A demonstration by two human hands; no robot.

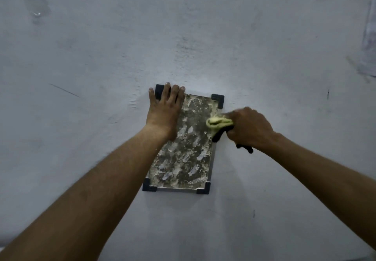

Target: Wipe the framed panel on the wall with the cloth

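Two hands: left hand (163, 114) flat, fingers straight, partly covering framed panel (183, 159); right hand (251, 128) clutches bunched cloth (218, 123), fingertips hidden.

Looks matt and chalky on the wall (223, 36), lightly scuffed. Rough and mottled across the framed panel (183, 154), crusted with pale flaky smears; thin dull metal along its edges, matt dark plastic at the corner caps (217, 100). Soft, crumpled yellow-green fabric for the cloth (218, 122).

Upper left of the framed panel (183, 159) is covered by the flat left grip (163, 112); right edge is blocked by the right grip (250, 128) and cloth (217, 123); lower half is left free.
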